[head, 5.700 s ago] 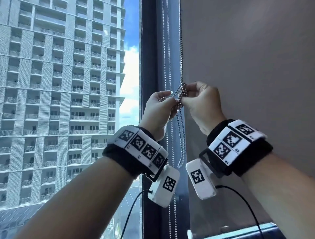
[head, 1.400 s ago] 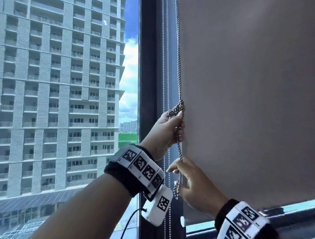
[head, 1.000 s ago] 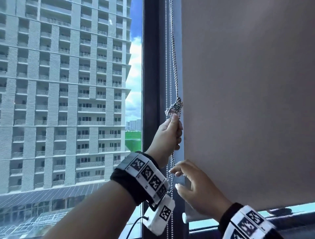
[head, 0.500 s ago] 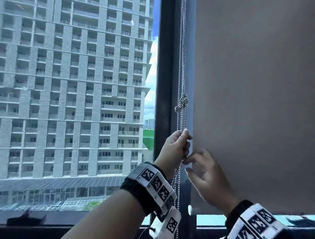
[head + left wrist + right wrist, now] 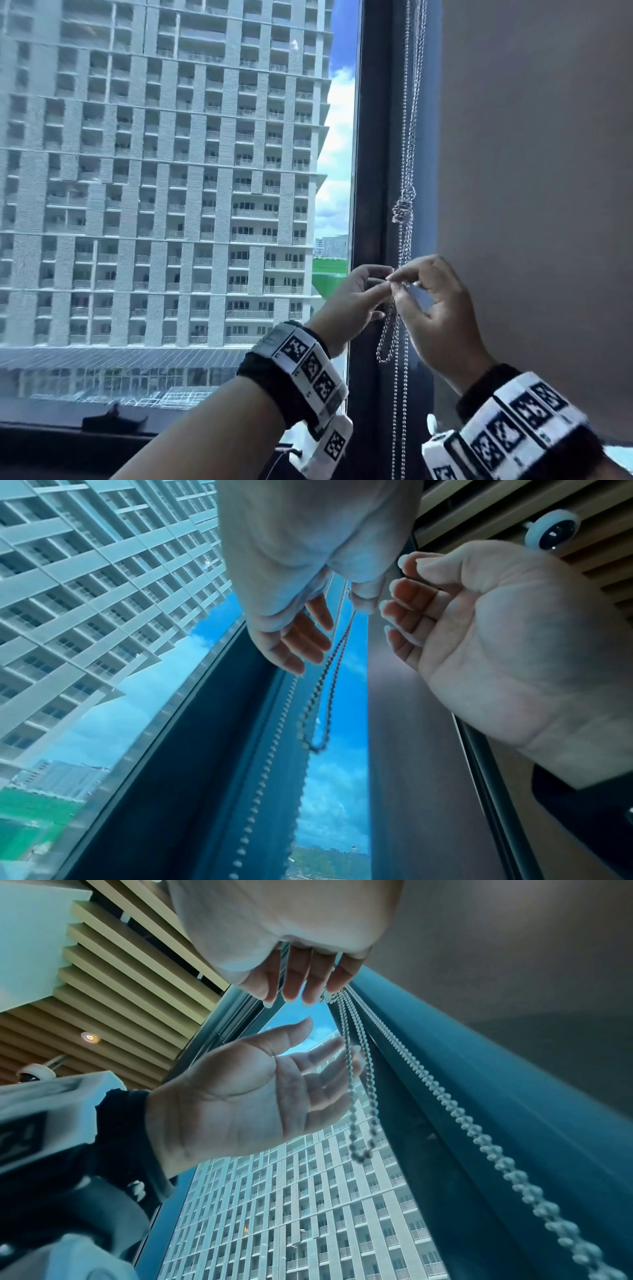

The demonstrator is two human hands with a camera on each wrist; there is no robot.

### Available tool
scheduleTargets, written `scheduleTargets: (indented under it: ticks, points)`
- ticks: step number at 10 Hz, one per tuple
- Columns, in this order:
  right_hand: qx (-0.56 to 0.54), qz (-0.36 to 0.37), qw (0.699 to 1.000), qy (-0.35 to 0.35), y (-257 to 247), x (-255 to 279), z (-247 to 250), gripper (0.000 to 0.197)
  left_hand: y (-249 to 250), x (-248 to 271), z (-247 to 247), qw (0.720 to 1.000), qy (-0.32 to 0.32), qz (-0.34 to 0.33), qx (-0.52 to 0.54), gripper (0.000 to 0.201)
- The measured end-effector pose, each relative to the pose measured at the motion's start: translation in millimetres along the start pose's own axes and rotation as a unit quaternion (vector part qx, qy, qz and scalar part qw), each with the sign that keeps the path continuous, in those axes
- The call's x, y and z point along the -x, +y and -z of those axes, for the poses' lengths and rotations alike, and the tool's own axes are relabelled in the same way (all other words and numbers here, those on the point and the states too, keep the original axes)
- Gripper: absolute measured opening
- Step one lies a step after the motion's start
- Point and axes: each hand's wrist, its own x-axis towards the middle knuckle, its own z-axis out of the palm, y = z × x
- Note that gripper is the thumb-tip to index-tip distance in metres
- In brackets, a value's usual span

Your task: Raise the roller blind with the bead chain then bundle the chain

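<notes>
A metal bead chain [image 5: 406,246] hangs along the dark window frame beside the grey roller blind [image 5: 531,205]. It is tied in a knot [image 5: 403,209] above my hands. My right hand [image 5: 402,278] pinches the chain below the knot between thumb and index finger, its other fingers spread. My left hand [image 5: 378,282] sits beside it, thumb and fingers apart and fingertips at the chain. A short loop [image 5: 387,342] dangles under both hands. In the right wrist view the left hand [image 5: 322,1039] shows an open palm next to the loop [image 5: 363,1123].
A second, white bead chain [image 5: 399,428] runs straight down past the hands. The dark window frame [image 5: 371,137] stands left of the chains, with glass and a high-rise [image 5: 171,171] beyond. A dark sill [image 5: 68,445] lies below.
My left hand gripped the chain just under the knot; it has let go and dropped lower. My right hand moved from open beside the chain to pinching it.
</notes>
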Motion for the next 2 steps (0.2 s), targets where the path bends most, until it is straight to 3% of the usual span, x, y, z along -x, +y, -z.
scheduleTargets:
  ticks: [2]
  points:
    - [-0.017, -0.041, 0.999, -0.002, -20, -7, -41, 0.007, 13, 12, 54, 0.994, 0.057, -0.028, -0.09, 0.025]
